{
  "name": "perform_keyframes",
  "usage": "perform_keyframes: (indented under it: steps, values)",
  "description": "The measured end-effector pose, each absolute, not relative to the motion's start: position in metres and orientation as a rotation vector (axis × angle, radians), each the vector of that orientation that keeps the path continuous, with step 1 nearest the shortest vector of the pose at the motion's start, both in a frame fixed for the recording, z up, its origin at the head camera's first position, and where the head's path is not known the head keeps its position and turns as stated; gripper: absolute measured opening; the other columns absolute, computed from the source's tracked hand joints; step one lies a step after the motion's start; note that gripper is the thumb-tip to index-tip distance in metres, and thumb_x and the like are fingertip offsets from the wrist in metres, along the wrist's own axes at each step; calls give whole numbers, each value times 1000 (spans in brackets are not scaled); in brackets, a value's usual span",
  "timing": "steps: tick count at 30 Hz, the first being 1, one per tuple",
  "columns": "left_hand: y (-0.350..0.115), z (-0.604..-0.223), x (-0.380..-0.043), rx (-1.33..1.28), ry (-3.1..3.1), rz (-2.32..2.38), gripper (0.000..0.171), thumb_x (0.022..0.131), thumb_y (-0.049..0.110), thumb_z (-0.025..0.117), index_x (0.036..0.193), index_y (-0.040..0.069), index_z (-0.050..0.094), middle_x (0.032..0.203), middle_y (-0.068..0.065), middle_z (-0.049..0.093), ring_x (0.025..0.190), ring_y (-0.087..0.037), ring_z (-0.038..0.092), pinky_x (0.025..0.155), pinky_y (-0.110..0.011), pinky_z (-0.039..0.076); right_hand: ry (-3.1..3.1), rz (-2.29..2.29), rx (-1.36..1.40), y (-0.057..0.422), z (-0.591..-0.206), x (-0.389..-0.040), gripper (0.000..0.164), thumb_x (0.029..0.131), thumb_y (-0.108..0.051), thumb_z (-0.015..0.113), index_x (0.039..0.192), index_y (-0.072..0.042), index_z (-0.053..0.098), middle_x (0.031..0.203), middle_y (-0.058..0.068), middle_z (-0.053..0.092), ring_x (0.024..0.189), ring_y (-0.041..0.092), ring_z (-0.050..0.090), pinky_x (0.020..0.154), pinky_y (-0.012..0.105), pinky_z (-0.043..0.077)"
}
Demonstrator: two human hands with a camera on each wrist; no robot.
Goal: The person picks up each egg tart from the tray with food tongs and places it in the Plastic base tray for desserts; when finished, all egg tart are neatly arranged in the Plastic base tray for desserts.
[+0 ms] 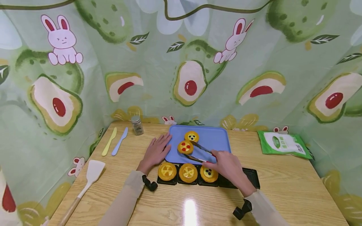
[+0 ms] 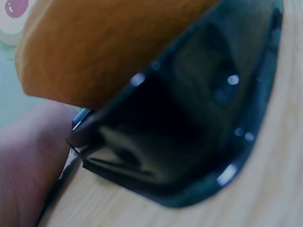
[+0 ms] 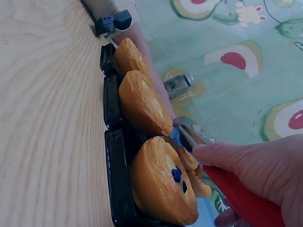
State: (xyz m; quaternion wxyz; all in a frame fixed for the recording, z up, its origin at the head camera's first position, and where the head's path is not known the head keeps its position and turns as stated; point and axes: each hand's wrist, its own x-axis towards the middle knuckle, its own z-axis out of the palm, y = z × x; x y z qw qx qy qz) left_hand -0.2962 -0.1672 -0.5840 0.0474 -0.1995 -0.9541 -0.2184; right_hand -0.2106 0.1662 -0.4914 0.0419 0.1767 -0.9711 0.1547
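My right hand [image 1: 226, 163] grips red-handled metal tongs [image 3: 239, 196]. Their arms reach to either side of a tart with red berries [image 1: 185, 147] on a blue tray [image 1: 217, 135]; whether they squeeze it I cannot tell. Just behind it sits a tart with dark berries [image 1: 192, 136]. My left hand [image 1: 156, 150] rests, fingers extended, at the tray's left edge. In front, black plastic cups [image 2: 175, 137] in a row hold two tarts with orange-yellow tops [image 1: 167, 171] and another dark-berry tart [image 3: 163, 182]. Part of the row's right end is hidden under my right hand.
A spice jar [image 1: 137, 125] stands back left, beside a yellow knife [image 1: 109, 142] and a blue knife [image 1: 120, 141]. Front left lies a white spatula [image 1: 94, 171] with a wooden handle. A green-white packet [image 1: 284, 144] lies at right. Patterned cloth [image 1: 158, 62] hangs behind the table.
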Motion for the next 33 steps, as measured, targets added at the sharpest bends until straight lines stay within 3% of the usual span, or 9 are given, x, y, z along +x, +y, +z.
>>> perform_keyframes:
  steps: [13, 22, 33]
  values:
    - [-168, -586, -298, -604, -2930, -638, 58, 113, 46, 35, 167, 25, 27, 173, 4, 22, 160, -27, 21, 128, -55, 11, -3028, 498, 578, 155, -485, -226, 53, 87, -60, 78, 75, -17, 49, 63, -6, 26, 49, 10, 28, 48, 28, 19]
    - [-167, -588, -300, -606, -2928, -633, 58, 113, 46, 35, 167, 27, 26, 173, 5, 21, 160, -25, 19, 128, -54, 11, -3067, 450, 593, 151, -488, -228, 51, 88, -58, 78, 75, -17, 50, 63, -6, 24, 48, 10, 28, 48, 27, 18]
    - [-168, -589, -300, -614, -2897, -674, 58, 113, 43, 36, 167, 22, 30, 173, 1, 25, 159, -30, 23, 127, -59, 12, -3086, 457, 595, 147, -489, -230, 50, 88, -56, 79, 74, -16, 53, 63, -5, 25, 49, 11, 29, 49, 28, 19]
